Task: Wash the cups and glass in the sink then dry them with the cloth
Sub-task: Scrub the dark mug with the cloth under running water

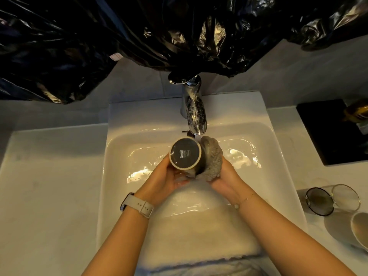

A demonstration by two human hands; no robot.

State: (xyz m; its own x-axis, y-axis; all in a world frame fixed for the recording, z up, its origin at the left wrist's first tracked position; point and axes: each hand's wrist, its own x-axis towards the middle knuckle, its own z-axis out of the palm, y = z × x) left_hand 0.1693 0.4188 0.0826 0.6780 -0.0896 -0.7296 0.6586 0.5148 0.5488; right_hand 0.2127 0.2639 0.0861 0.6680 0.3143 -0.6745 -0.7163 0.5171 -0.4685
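A dark cup [185, 153] is held upside down over the white sink [123, 156], its base with a label facing me. My left hand [167, 180] grips the cup from below and from the left. My right hand [224, 178] holds a grey cloth [213, 158] pressed against the cup's right side. Both sit just under the chrome tap [194, 108]. A clear glass [332, 200] lies on its side on the counter at the right. Another pale cup [360, 229] shows partly at the right edge.
Black plastic sheeting [139, 30] hangs behind the tap. A black tray [330, 132] with a brown bottle [358, 112] stands at the right back. A white towel [199, 236] lies over the sink's front. White counter [49, 196] spreads to the left.
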